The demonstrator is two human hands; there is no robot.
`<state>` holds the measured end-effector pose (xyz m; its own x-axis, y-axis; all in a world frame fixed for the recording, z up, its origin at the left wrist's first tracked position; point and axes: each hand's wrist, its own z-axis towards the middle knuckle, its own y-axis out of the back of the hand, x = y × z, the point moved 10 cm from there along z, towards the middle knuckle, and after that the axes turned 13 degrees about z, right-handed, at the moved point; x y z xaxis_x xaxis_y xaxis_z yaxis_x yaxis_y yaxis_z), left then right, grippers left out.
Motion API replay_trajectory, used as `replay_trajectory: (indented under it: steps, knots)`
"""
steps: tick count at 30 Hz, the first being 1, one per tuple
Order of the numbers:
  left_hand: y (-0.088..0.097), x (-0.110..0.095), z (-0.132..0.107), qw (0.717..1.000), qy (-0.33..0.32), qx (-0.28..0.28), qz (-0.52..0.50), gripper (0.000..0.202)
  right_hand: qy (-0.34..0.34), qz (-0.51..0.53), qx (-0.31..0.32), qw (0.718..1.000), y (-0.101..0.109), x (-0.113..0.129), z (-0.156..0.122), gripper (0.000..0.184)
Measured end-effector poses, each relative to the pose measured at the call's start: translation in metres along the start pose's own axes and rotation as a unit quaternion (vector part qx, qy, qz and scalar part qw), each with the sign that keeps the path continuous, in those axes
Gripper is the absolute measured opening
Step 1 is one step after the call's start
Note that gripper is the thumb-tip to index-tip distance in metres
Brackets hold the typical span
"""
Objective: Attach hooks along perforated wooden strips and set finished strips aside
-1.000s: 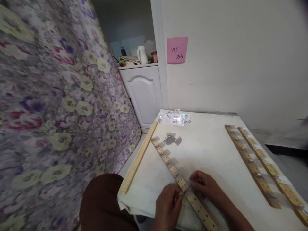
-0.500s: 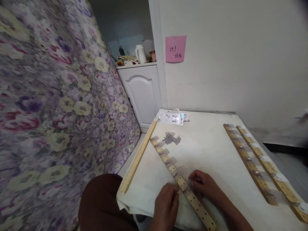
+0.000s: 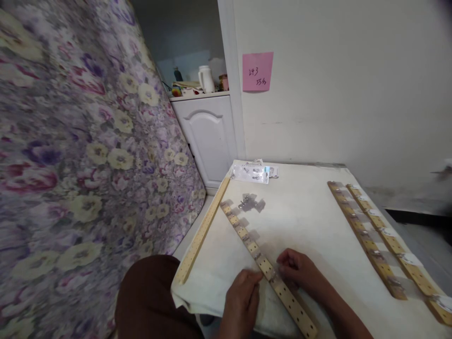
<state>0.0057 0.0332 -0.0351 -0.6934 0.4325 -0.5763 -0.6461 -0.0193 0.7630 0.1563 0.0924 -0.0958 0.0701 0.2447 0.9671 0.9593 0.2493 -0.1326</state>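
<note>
A perforated wooden strip (image 3: 286,296) lies slanted across the table, with several small metal clips bearing clear plastic tabs along its upper part. My left hand (image 3: 240,299) is closed at the strip's left edge, its fingertips against the wood beside the lowest clip (image 3: 271,277). On the other side, my right hand (image 3: 296,267) has its fingers curled by that same clip. What lies between the right fingertips is too small to make out, perhaps the clip's clear tab. Further up lies a small pile of loose clips with tabs (image 3: 249,202).
A bare perforated strip (image 3: 203,230) runs along the table's left edge. Two strips with clips (image 3: 369,242) (image 3: 397,240) lie at the right. Clear packaging (image 3: 250,173) sits at the back on the white-covered table (image 3: 300,202). A floral curtain (image 3: 88,165) hangs at left.
My left hand has shifted slightly and its fingertips now reach the strip's edge. The right hand stays almost in place by the lowest clip.
</note>
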Motion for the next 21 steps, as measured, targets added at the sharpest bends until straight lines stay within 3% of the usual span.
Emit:
replay_trajectory:
  steps: [8, 21]
  knots:
    - [-0.0042, -0.0063, -0.0046, 0.994, -0.053, -0.011, 0.093, 0.046, -0.004, 0.002, 0.002, 1.000, 0.0005, -0.0020, 0.0003, 0.009]
    - [-0.0044, -0.0096, -0.0016, 0.985, -0.043, -0.004, 0.165, 0.042, 0.009, -0.042, -0.006, 0.999, 0.0017, -0.0015, 0.0004, 0.008]
